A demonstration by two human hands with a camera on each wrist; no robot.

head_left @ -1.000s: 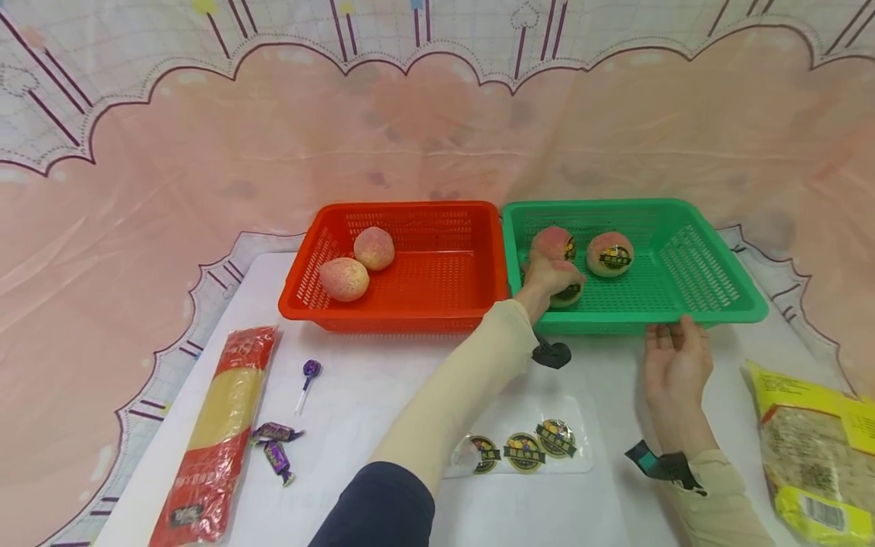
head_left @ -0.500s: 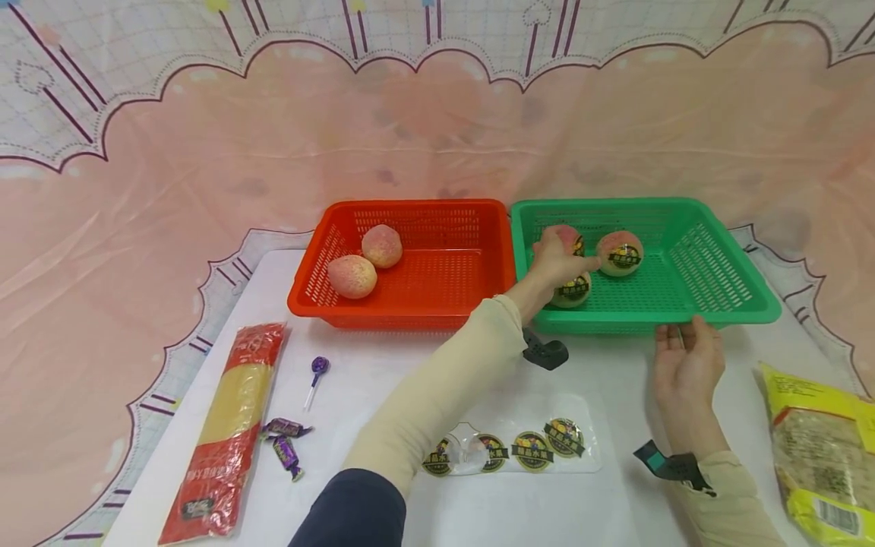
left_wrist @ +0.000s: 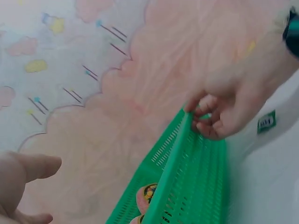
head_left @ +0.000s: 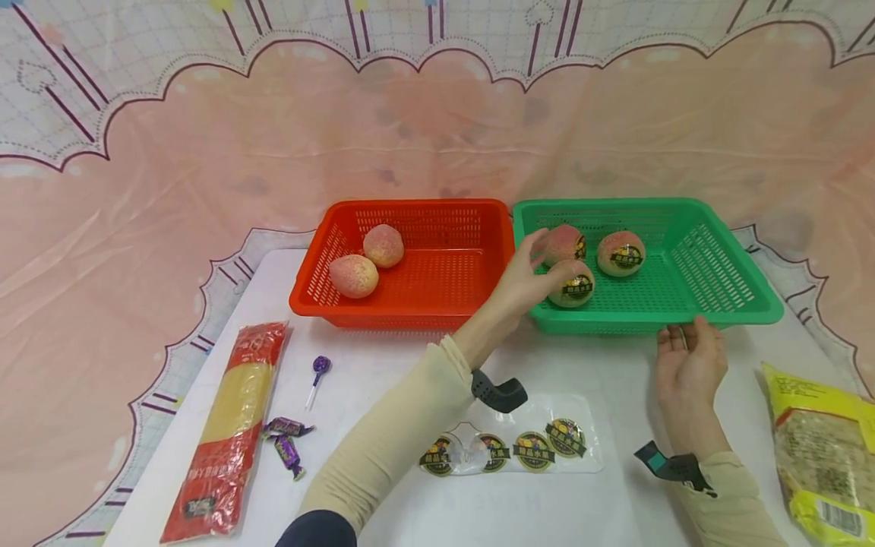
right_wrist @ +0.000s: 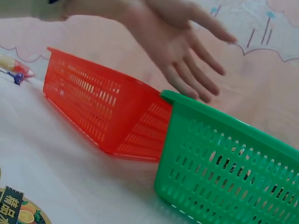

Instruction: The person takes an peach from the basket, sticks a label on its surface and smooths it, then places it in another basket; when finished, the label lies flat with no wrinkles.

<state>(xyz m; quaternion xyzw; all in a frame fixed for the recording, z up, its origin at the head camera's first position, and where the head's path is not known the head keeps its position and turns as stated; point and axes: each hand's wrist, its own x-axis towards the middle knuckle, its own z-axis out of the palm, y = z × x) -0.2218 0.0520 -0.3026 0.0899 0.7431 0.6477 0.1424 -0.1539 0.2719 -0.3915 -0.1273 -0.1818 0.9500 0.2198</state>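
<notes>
My left hand (head_left: 525,277) hovers over the left end of the green basket (head_left: 711,304), holding nothing. In the right wrist view the fingers of this left hand (right_wrist: 175,51) are spread above the basket's corner. Three peaches with round black-and-gold stickers lie inside: a front peach (head_left: 571,292), a back peach (head_left: 566,245) and a right-hand peach (head_left: 620,262). Left fingers partly overlap the front and back ones. My right hand (head_left: 690,365) holds the basket's front rim; the left wrist view shows that right hand (left_wrist: 233,102) with thumb and fingers around it.
A red basket (head_left: 410,313) with two peaches (head_left: 353,276) adjoins on the left. A sticker sheet (head_left: 588,456) lies in front. Further left are a red-and-yellow packet (head_left: 229,418), a lollipop (head_left: 320,366) and two wrapped candies (head_left: 288,452). A yellow bag (head_left: 823,448) lies right.
My left hand has let go of the peach, lifted and drawn back to the left, uncovering the front peach's sticker. My right hand stays on the basket rim.
</notes>
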